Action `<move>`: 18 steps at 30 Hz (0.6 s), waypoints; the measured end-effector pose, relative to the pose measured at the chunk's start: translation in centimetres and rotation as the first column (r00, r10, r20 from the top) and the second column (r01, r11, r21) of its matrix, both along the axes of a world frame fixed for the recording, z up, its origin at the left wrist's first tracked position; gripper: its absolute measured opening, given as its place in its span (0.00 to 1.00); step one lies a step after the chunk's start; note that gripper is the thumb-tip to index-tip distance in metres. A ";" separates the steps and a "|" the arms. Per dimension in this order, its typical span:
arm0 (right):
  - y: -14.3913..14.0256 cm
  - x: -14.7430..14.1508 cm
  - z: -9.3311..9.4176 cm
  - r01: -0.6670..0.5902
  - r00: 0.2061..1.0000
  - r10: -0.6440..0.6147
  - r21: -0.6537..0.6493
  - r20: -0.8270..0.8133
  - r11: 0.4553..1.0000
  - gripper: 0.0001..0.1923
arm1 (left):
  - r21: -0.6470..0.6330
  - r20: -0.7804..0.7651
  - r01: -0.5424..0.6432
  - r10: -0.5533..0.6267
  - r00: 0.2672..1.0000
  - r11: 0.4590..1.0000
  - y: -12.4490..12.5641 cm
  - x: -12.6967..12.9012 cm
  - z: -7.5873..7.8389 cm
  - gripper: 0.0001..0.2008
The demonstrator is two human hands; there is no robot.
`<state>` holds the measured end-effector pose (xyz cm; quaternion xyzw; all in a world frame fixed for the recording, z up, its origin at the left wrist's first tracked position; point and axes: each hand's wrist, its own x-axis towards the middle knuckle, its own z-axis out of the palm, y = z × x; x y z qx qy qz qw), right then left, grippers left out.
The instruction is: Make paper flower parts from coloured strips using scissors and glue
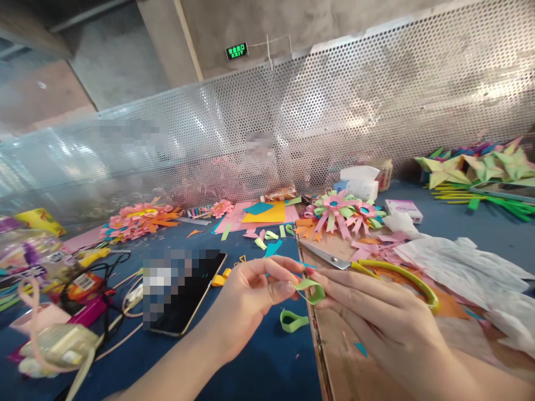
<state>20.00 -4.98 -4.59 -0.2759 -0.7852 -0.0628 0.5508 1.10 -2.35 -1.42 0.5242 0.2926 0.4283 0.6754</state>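
Note:
Between my hands a green paper strip point(316, 293) is bent into a loop. My left hand point(261, 287) pinches one end of it between thumb and fingers. The fingertips of my right hand point(371, 306) press on the loop's other side, close to the left fingertips. Just below, another green paper loop point(292, 321) lies on the blue table. Scissors with yellow handles point(393, 270) rest behind my right hand, blades pointing left. Several small green loops and a blue paper scrap point(272, 248) lie beyond my fingers.
A phone point(188, 292) lies left of my left hand, near tangled cables and bags. Pink paper flowers point(334, 209) stand at the back beside a tissue pack point(359, 182). Crumpled white tissue point(463, 273) spreads at right. Behind everything runs a perforated metal screen point(234, 122).

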 end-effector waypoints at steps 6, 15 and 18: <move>0.1 0.0 0.1 0.002 1.000 -0.002 -0.002 0.021 1.000 0.10 | -0.008 0.017 0.020 -0.020 1.000 1.000 0.1 0.1 0.1 0.03; 0.0 0.3 -0.1 0.007 0.997 -0.007 0.002 0.074 1.000 0.14 | 0.003 0.013 0.042 -0.042 0.999 0.999 0.1 0.1 0.2 0.02; -0.6 0.9 -0.1 -0.001 0.987 0.000 0.005 0.160 1.000 0.17 | 0.024 0.033 0.082 -0.083 0.996 0.996 -0.3 0.1 0.3 0.02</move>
